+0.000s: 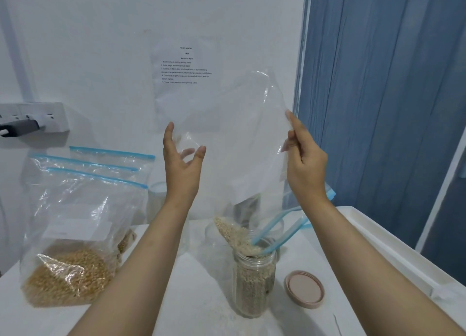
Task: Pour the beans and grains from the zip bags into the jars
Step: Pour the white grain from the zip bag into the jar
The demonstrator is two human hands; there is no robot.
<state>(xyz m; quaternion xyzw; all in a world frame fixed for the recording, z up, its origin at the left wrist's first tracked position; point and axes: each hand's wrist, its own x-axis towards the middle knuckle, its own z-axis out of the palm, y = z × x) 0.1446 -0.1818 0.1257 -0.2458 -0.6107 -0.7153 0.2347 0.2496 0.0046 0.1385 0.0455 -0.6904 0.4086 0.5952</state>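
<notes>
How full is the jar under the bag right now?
Nearly full. Grain shows through the jar wall almost to its open mouth, where more spills from the upturned bag. Its lid lies beside it on the table.

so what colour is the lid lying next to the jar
Pale pink, seen in the head view: the lid lies beside the jar.
</notes>
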